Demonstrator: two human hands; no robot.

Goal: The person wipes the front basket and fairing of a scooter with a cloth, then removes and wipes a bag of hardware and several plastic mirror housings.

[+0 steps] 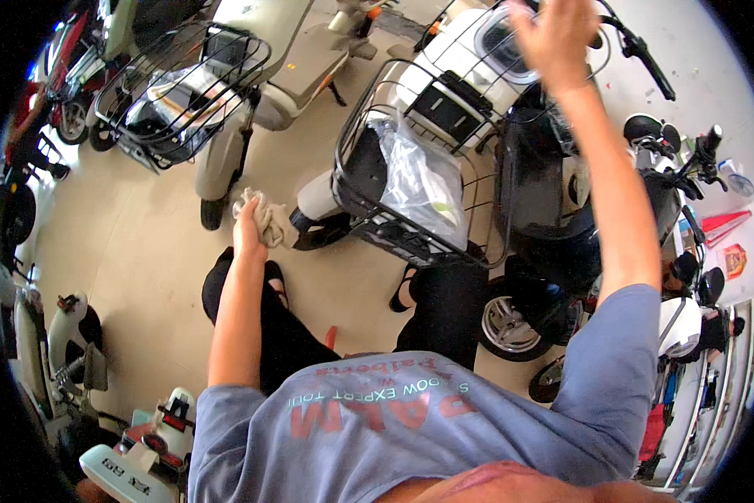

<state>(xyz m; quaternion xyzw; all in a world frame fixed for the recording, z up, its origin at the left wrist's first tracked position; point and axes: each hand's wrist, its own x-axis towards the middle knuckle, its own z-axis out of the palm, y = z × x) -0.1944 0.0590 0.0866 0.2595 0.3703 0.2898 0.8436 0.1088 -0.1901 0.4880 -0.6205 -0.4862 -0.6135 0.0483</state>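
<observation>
My left hand (248,235) is closed around a crumpled beige cloth (274,221), held low over the floor to the left of a scooter's front wheel. My right hand (561,46) reaches far forward to the white scooter (431,74), beside its rounded grey instrument panel (502,49). Its thumb stands apart and the hand is somewhat blurred; the fingertips run past the upper edge. Whether the palm touches the panel I cannot tell. Between my arms sits the scooter's black wire basket (340,159), with a clear plastic bag (419,180) of papers inside.
Another scooter (297,71) with a loaded wire basket (108,105) stands at the far left. A black scooter (553,218) is close by my right arm. More scooters line the left side, one pale green (121,474) near me. Shelves (708,427) stand at the right.
</observation>
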